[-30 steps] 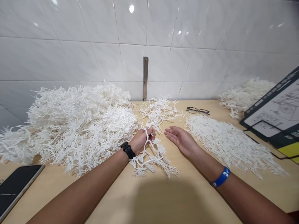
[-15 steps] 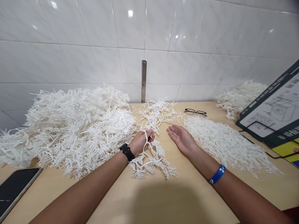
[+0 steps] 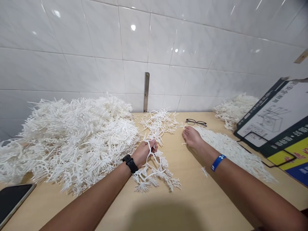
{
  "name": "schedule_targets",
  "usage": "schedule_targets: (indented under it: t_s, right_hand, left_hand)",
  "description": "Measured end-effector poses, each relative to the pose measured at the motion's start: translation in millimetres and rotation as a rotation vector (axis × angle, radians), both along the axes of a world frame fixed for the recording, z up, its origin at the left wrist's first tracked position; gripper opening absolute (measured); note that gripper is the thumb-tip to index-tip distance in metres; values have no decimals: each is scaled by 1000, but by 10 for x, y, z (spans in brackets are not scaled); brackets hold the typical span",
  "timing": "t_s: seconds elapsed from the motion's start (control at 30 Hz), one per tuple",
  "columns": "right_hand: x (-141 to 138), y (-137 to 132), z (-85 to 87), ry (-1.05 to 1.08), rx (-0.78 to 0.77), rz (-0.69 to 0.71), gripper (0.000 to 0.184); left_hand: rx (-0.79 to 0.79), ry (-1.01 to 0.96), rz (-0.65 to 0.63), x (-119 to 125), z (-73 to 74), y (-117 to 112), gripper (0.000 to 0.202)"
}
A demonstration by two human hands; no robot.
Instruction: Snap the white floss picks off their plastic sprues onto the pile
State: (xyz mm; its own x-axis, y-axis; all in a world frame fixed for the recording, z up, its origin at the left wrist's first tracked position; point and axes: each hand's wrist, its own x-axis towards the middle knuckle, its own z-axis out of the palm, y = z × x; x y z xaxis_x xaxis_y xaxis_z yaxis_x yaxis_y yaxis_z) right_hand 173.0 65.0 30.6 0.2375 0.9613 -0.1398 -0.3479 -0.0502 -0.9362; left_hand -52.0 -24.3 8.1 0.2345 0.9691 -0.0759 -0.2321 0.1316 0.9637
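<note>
My left hand (image 3: 145,152) is closed on the stem of a white branched plastic sprig (image 3: 154,176), whose feathery tips hang and spread toward me over the table. A black watch (image 3: 130,163) is on that wrist. To the right, my right hand (image 3: 192,138) hovers by the left edge of a flat heap of small white sprigs (image 3: 223,146). Its fingers are curled inward, and tiny white bits show by the fingertips; what lies inside them is hidden. A loose white snippet (image 3: 204,171) rests below that wrist, near the blue wristband (image 3: 218,162).
A big pile of white branched sprigs (image 3: 79,141) fills the left. Bare white stems (image 3: 160,123) lie at the back middle, near eyeglasses (image 3: 196,122). Another white pile (image 3: 235,107) stands back right, behind a printed box (image 3: 271,125). A phone (image 3: 14,200) lies front left.
My right hand has shifted right, its stretched fingers now curled. A white snippet now shows on the table below its wrist. My left hand keeps its hold; the view has tilted up slightly.
</note>
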Motion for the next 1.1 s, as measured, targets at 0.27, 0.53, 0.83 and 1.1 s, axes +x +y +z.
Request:
schedule_targets:
  t_s: [0.27, 0.53, 0.83, 1.1]
  right_hand:
    - [254, -1184, -111, -146, -3, 527, 28]
    - [509, -1085, -221, -613, 184, 432, 33]
    - [-215, -665, -278, -897, 218, 189, 20]
    - [-588, -767, -236, -588, 354, 471, 28]
  left_hand:
    - [66, 9, -38, 7, -16, 22, 44]
    - [66, 9, -24, 19, 10, 1, 45]
    - [21, -44, -13, 6, -2, 11, 45]
    - [65, -127, -43, 25, -29, 14, 43]
